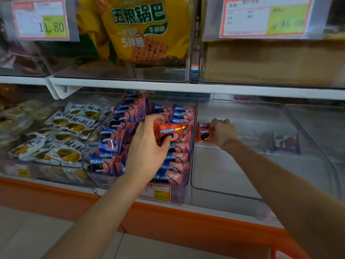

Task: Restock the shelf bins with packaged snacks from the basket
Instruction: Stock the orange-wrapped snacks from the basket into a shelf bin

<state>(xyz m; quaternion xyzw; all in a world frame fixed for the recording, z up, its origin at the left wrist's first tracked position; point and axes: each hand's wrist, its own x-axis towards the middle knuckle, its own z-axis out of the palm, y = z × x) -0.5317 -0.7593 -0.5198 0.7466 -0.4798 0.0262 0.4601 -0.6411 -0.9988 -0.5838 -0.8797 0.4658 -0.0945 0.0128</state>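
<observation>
Orange snack pack (169, 132) in left grip (147, 146), second pack (204, 135) in right grip (224, 133)

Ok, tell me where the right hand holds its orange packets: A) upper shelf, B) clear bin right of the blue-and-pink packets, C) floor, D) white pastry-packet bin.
B: the right hand grips the orange packets just inside the clear bin, beside the bin of blue-and-pink packets.

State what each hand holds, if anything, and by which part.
The left hand grips an orange foil cookie packet by its left end; the right hand grips stacked orange packets by their right ends.
</observation>
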